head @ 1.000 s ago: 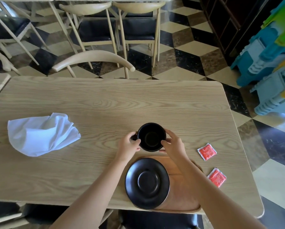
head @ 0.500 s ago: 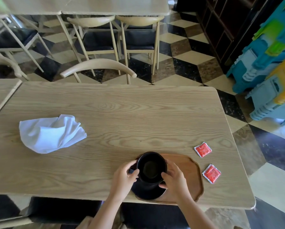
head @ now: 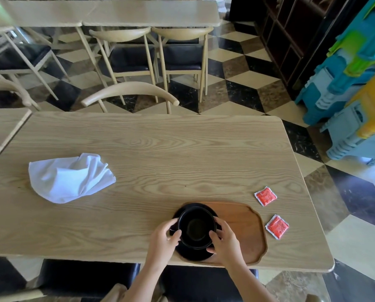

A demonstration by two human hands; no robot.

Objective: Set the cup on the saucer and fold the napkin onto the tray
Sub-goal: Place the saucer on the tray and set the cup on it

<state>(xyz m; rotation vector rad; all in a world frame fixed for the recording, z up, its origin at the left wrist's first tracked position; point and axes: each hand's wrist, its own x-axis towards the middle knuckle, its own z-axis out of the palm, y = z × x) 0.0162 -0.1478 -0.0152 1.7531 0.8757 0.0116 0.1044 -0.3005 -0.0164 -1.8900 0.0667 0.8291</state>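
Both hands clamp the black cup, left hand and right hand on opposite walls, directly over the saucer on the tray, while the crumpled napkin lies far leftward, nearer the left hand

Both forearms are reaching in from the near edge. Left hand and right hand are facing each other, fingers curled inward, thumbs nearest, clamping the cup between fingertips.
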